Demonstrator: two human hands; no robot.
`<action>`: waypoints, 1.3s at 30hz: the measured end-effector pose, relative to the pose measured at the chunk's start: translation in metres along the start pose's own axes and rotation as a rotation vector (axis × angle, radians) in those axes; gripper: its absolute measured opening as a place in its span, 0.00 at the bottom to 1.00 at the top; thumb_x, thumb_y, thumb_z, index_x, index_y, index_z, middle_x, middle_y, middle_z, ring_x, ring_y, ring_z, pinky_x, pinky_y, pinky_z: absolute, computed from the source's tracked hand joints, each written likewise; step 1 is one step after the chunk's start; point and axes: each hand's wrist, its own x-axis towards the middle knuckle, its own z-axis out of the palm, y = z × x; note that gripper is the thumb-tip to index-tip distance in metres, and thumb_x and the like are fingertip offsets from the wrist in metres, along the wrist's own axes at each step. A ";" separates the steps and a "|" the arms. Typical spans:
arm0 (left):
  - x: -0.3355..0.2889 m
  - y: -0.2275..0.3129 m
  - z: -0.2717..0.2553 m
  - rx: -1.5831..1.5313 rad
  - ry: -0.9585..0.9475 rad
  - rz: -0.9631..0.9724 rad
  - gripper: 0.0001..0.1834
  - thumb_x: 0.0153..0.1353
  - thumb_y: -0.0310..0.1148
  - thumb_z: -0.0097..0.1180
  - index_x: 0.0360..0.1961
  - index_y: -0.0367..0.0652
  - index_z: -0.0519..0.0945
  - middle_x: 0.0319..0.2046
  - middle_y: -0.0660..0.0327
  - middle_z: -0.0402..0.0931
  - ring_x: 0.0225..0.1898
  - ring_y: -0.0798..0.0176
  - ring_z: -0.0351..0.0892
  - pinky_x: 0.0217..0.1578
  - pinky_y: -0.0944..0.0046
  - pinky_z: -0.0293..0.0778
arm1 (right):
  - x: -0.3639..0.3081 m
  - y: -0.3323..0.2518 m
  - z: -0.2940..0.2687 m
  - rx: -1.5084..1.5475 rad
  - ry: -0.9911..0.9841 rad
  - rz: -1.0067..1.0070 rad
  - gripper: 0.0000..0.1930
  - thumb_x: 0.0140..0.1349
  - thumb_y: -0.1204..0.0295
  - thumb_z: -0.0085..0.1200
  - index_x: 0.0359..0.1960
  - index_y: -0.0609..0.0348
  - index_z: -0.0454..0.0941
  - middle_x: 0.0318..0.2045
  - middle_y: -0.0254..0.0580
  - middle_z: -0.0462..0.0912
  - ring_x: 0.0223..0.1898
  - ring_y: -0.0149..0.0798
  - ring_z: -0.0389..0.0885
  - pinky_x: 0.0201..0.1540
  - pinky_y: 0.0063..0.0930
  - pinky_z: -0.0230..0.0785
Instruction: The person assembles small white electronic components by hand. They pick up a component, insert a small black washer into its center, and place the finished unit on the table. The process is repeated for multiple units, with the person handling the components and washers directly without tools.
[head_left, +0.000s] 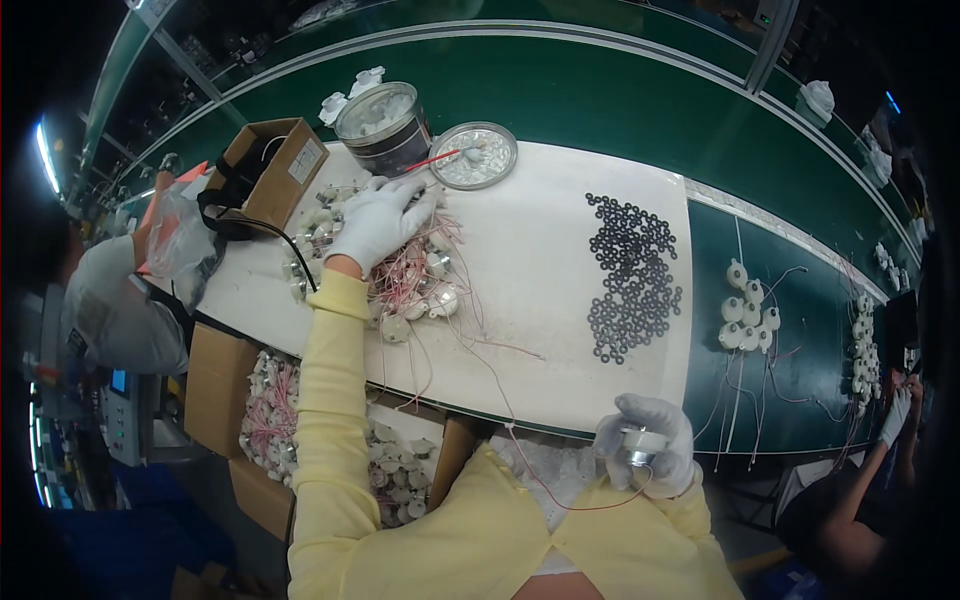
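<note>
R hand (648, 445): gloved; I'm seeing it gripping 1 wht/silver round part (643, 440), its red wire (590, 508) trailing twd L hand's side.
L hand (378, 225): gloved, covering some of pile of wired wht parts (405, 275); can't tell if grasping any.
Just beyond L hand: tin (385, 145), dish (513, 152) w/ red-handled brush (440, 159) leaning in.
Ahead of R hand: blk rings (632, 240), many, lying loose.

From the middle of the tabletop (540, 250), a dish (512, 160) sits at twelve o'clock, a can (398, 155) at eleven, a box (292, 180) at ten, a heap of wired parts (408, 272) at nine and rings (635, 255) at three; below the near edge, a filled carton (213, 390) stands at eight.
</note>
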 end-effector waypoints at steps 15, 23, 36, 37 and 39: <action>-0.021 -0.052 -0.025 0.003 0.362 -0.072 0.24 0.70 0.52 0.52 0.58 0.52 0.83 0.52 0.55 0.84 0.54 0.44 0.82 0.59 0.47 0.73 | 0.007 0.002 -0.003 -0.027 0.018 0.055 0.45 0.68 0.41 0.60 0.73 0.68 0.66 0.42 0.69 0.86 0.28 0.40 0.85 0.32 0.25 0.73; -0.019 -0.091 -0.011 -0.427 -0.095 -0.200 0.30 0.78 0.54 0.40 0.72 0.52 0.72 0.65 0.49 0.77 0.64 0.38 0.76 0.66 0.48 0.69 | 0.001 0.006 -0.016 -0.043 0.052 0.042 0.45 0.68 0.38 0.58 0.72 0.67 0.68 0.40 0.69 0.86 0.26 0.40 0.85 0.29 0.26 0.73; -0.165 0.040 0.000 -0.142 0.319 -0.040 0.33 0.71 0.44 0.53 0.71 0.35 0.68 0.67 0.38 0.67 0.70 0.32 0.62 0.72 0.37 0.55 | 0.012 -0.012 -0.032 -0.010 -0.020 -0.167 0.33 0.63 0.35 0.61 0.43 0.57 0.74 0.18 0.43 0.79 0.14 0.35 0.73 0.22 0.27 0.60; -0.161 0.045 0.004 -0.127 0.346 -0.033 0.33 0.71 0.44 0.53 0.71 0.35 0.68 0.67 0.39 0.67 0.70 0.32 0.62 0.72 0.37 0.54 | 0.013 -0.013 -0.033 -0.032 -0.039 -0.196 0.31 0.64 0.35 0.59 0.39 0.55 0.74 0.18 0.39 0.79 0.14 0.33 0.71 0.23 0.28 0.57; -0.145 0.053 0.012 -0.106 0.413 -0.020 0.33 0.71 0.45 0.53 0.71 0.36 0.68 0.67 0.40 0.67 0.70 0.33 0.61 0.73 0.36 0.52 | 0.011 -0.016 -0.030 -0.077 -0.016 -0.178 0.30 0.62 0.36 0.62 0.35 0.53 0.72 0.19 0.36 0.79 0.16 0.32 0.70 0.23 0.28 0.56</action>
